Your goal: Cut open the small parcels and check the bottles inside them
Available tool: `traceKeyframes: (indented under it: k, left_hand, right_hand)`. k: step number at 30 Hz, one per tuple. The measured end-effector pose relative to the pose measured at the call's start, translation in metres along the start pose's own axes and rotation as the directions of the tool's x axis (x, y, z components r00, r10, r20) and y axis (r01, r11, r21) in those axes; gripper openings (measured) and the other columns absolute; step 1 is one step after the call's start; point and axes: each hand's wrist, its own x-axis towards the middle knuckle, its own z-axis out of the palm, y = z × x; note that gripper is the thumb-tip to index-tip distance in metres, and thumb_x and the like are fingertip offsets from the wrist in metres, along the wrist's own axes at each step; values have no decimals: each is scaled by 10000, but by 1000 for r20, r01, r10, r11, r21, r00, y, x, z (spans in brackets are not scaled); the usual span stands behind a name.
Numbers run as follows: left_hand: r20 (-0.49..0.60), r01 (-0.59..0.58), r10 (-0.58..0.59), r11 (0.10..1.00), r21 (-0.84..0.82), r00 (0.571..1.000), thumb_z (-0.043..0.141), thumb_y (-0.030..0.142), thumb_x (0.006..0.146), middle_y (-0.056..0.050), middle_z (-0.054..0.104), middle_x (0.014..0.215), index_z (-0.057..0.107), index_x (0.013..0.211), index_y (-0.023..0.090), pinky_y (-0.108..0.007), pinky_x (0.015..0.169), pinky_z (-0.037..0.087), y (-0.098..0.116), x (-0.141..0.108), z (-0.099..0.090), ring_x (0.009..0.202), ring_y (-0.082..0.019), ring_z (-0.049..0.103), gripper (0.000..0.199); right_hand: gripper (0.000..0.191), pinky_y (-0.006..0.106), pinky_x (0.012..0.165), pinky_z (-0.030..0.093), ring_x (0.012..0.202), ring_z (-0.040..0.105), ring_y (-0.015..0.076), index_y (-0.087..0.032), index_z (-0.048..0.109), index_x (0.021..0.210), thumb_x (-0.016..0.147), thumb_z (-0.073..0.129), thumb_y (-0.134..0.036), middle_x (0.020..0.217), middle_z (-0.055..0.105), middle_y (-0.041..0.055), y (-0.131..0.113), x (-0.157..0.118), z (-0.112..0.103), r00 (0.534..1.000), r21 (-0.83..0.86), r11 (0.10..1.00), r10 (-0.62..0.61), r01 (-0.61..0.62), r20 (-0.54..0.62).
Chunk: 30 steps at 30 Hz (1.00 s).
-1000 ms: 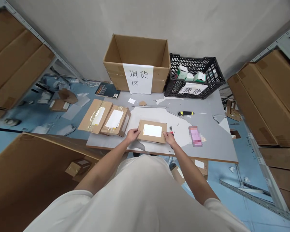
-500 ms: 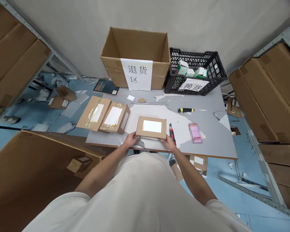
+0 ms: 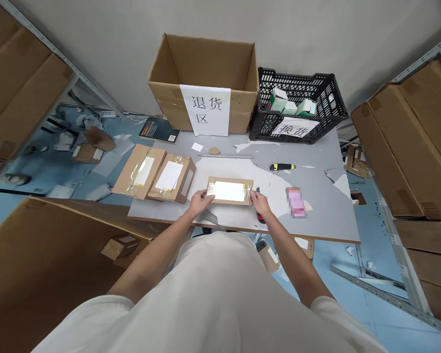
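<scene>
A small cardboard box (image 3: 229, 191) with a white label and clear tape on the face toward me is held between my two hands, over the near middle of the table. My left hand (image 3: 200, 202) grips its left end, thumb on the taped face. At the right end, my right hand (image 3: 260, 203) closes on the box's edge. A red and black utility knife (image 3: 260, 218) lies partly hidden under my right hand. Two larger taped cardboard boxes, a left one (image 3: 135, 177) and a right one (image 3: 176, 187), stand to the left of my hands.
At the back stand a big open carton (image 3: 165, 105) with a paper sign and a black crate (image 3: 257, 128) holding small green-and-white boxes. A yellow and black cutter (image 3: 282, 166) and a blurred pink item (image 3: 296, 202) lie right. A dark book (image 3: 158, 130) sits at back left; a large open carton (image 3: 40, 235) stands lower left.
The small box has been turned in my hands: a different face, with label and tape strips, now faces me. My right hand has moved up slightly, covering part of the red knife.
</scene>
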Motion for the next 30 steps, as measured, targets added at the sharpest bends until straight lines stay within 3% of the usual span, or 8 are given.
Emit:
traceKeyframes:
  k: [3, 7, 10, 15, 19, 22, 26, 30]
  left_hand:
    - [-9, 8, -8, 1000, 28, 1000, 670, 518, 702, -105, 636, 1024, 668, 1129, 133, -353, 815, 481, 1, 1, 1, 834, -209, 576, 575]
    - [-103, -25, 29, 999, 40, 994, 628, 507, 764, -155, 577, 1154, 529, 1298, 110, -356, 777, 511, 3, -11, 7, 910, -231, 589, 673]
    - [-197, -168, 195, 975, 145, 961, 566, 469, 834, -193, 498, 1284, 447, 1362, 123, -407, 884, 495, 8, -27, 11, 1103, -279, 549, 643]
    - [169, -562, 537, 766, 313, 826, 523, 355, 889, -147, 517, 1360, 558, 1265, 200, -487, 1122, 295, 15, -42, 13, 1338, -296, 400, 408]
    - [317, -643, 560, 692, 329, 765, 401, 245, 942, -128, 512, 1397, 544, 1291, 202, -498, 1129, 287, 8, -35, 19, 1389, -266, 354, 379]
    - [297, -654, 583, 658, 373, 756, 375, 196, 949, -127, 536, 1377, 552, 1283, 202, -493, 1109, 323, 0, -28, 25, 1378, -253, 378, 378]
    - [217, -710, 693, 578, 402, 687, 382, 166, 951, -115, 609, 1287, 590, 1226, 218, -487, 1033, 417, -7, -23, 28, 1308, -243, 471, 349]
    - [154, -750, 781, 495, 438, 605, 388, 133, 947, -120, 647, 1217, 607, 1191, 200, -465, 966, 472, -8, -20, 29, 1261, -243, 516, 335]
  right_hand:
    - [440, 344, 952, 434, 1054, 613, 224, -194, 641, 1113, 952, 315, -443, 1086, 676, 94, 20, -7, -2, 998, -28, 999, 30, -32, -53]
    - [616, 434, 937, 443, 1170, 526, 330, -186, 525, 1221, 701, 702, -467, 1238, 541, 173, 46, -23, 9, 957, -219, 933, 268, -286, -107]
    - [640, 459, 905, 454, 1112, 560, 336, -181, 479, 1221, 654, 739, -328, 1206, 536, 179, 54, -26, 18, 929, -252, 895, 363, -369, -72]
    - [566, 429, 910, 456, 1059, 602, 293, -131, 320, 1371, 829, 462, -211, 1194, 571, 194, 42, -19, -8, 941, -187, 922, 324, -338, -100]
    - [635, 403, 1031, 388, 1282, 453, 272, -142, 168, 1487, 885, 364, -196, 1446, 389, 175, -4, -14, -42, 987, -122, 988, -110, 96, -115]
    - [623, 367, 1021, 400, 1262, 468, 248, -243, 220, 1505, 907, 390, -208, 1438, 420, 99, -51, -7, -48, 870, -167, 869, -415, 465, 266]
    - [577, 347, 888, 464, 1036, 603, 224, -321, 262, 1497, 946, 378, -200, 1231, 566, 87, -94, 9, -37, 689, -283, 694, -416, 662, 593]
    - [591, 313, 794, 470, 952, 631, 215, -323, 204, 1514, 961, 364, -189, 1201, 578, 105, -109, 23, -29, 622, -361, 571, -365, 737, 693]
